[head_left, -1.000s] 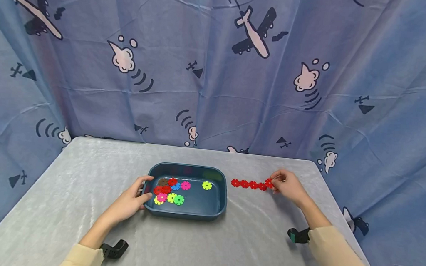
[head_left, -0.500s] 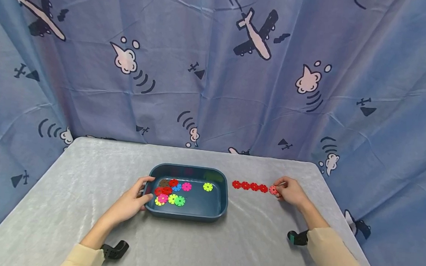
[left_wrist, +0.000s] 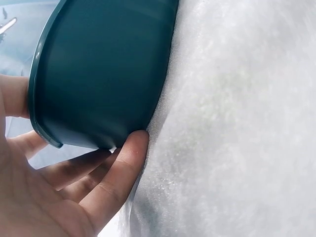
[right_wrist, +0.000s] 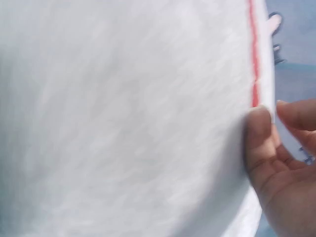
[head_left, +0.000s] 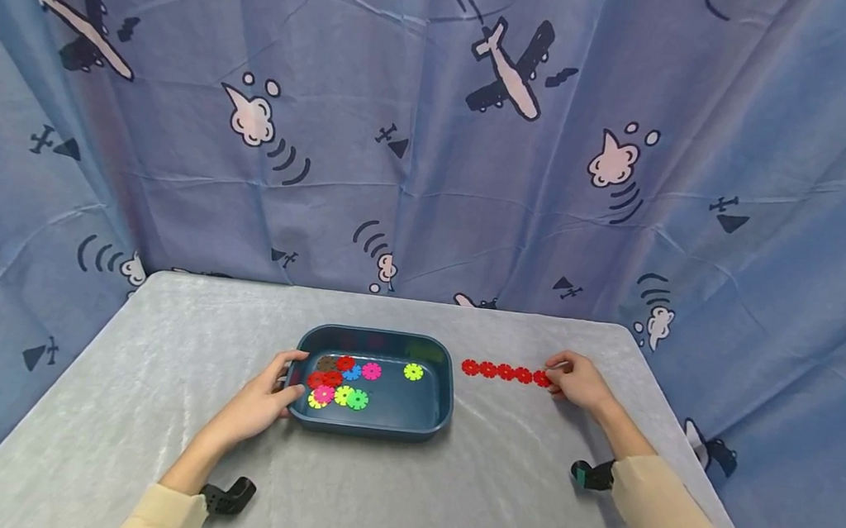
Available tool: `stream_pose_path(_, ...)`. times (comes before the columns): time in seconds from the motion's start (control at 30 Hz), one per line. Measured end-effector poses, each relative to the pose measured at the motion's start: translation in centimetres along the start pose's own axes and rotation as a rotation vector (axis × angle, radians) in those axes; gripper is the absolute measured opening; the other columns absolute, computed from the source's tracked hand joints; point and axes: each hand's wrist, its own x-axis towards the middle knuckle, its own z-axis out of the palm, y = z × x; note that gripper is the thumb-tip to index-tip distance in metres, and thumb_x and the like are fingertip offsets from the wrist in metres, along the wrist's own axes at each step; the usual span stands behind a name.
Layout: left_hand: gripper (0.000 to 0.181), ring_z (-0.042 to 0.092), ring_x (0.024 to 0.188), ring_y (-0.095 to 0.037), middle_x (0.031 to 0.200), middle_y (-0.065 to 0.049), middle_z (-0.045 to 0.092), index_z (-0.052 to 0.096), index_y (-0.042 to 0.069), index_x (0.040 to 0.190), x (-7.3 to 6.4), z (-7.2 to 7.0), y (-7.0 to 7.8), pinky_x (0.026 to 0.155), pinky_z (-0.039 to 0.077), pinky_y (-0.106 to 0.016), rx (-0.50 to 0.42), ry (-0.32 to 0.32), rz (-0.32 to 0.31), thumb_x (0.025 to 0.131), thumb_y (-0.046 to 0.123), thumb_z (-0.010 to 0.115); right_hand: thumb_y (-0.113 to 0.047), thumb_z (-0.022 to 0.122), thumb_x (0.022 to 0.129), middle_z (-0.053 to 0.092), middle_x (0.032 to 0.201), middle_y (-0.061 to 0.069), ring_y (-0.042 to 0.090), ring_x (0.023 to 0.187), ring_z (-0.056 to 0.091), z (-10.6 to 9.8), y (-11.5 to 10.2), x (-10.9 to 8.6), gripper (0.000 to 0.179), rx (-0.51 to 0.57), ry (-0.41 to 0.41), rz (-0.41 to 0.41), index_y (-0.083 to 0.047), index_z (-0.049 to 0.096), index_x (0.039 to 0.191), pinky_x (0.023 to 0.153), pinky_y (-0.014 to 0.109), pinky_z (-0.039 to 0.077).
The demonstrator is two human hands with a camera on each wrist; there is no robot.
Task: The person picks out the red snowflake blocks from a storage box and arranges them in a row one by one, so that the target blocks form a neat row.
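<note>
My left hand (head_left: 258, 400) grips the left end of a dark teal tray (head_left: 387, 431). In the left wrist view, fingers of the left hand (left_wrist: 74, 192) lie along the rim and outer wall of the tray (left_wrist: 103, 74). At the right, several red notched plastic discs, the snowflake building kind, form a row (head_left: 506, 372) on the table. My right hand (head_left: 579, 382) pinches the rightmost red snowflake disc (head_left: 541, 378), whose right edge its fingers cover. In the right wrist view the row (right_wrist: 254, 49) shows edge-on, ending at the thumb of the right hand (right_wrist: 281, 168).
Several loose snowflake discs lie in the tray, including a pink one (head_left: 371, 371), a green one (head_left: 358, 400) and a yellow one (head_left: 413, 372). A pale cloth covers the table (head_left: 374, 500). Behind it hangs a blue patterned curtain (head_left: 431, 157).
My right hand has lowered the rightmost red snowflake disc from a tilted, raised position to lie flat at the row's end. The left hand and tray stay in place.
</note>
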Motion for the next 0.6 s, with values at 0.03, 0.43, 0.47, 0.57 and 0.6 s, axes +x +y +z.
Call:
stream_pose_path(0.03,0.052,0.061,0.111,-0.031,0.151,-0.029,0.040,0.039,0.019,0.152,0.0,0.0,0.0,0.075,0.055,-0.034,0.000,0.000,-0.001,0.103,0.018,0.057,-0.007,0.054,0.103,0.061,0.096,0.019,0.020,0.075,0.064,-0.1,-0.3,0.0,0.027,0.001,0.002,-0.007,0.011,0.055,0.122,0.068,0.034,0.058)
stream_pose_path(0.43,0.053,0.060,0.113,-0.032,0.153,-0.030,0.037,0.038,0.017,0.152,-0.2,-0.1,0.1,0.076,0.056,-0.036,-0.012,-0.008,-0.003,0.103,0.017,0.057,-0.015,0.056,0.104,0.060,0.110,0.028,0.037,0.085,0.066,-0.1,-6.2,-1.3,0.027,-0.016,0.048,-0.127,0.005,0.060,0.122,0.074,0.046,0.058)
stream_pose_path(0.47,0.053,0.060,0.112,-0.031,0.152,-0.030,0.037,0.038,0.017,0.152,-0.2,-0.1,0.2,0.076,0.056,-0.036,-0.013,-0.008,-0.004,0.103,0.018,0.057,-0.015,0.056,0.104,0.061,0.110,0.026,0.038,0.086,0.065,0.1,-6.7,-1.5,0.026,-0.014,0.052,-0.139,0.004,0.061,0.122,0.075,0.047,0.058)
stream_pose_path(0.57,0.053,0.061,0.108,-0.030,0.152,-0.030,0.038,0.038,0.016,0.152,-0.2,-0.1,0.3,0.075,0.055,-0.035,-0.016,-0.011,-0.003,0.103,0.018,0.056,-0.016,0.057,0.104,0.063,0.108,0.021,0.038,0.087,0.065,0.7,-8.0,-1.8,0.025,-0.009,0.057,-0.176,0.002,0.061,0.121,0.077,0.049,0.058)
stream_pose_path(0.6,0.053,0.061,0.107,-0.029,0.152,-0.030,0.038,0.038,0.016,0.152,-0.2,-0.1,0.4,0.075,0.055,-0.035,-0.016,-0.012,-0.001,0.103,0.018,0.057,-0.015,0.057,0.104,0.063,0.107,0.020,0.038,0.087,0.065,0.9,-8.3,-1.9,0.024,-0.011,0.061,-0.191,0.002,0.062,0.120,0.077,0.050,0.057)
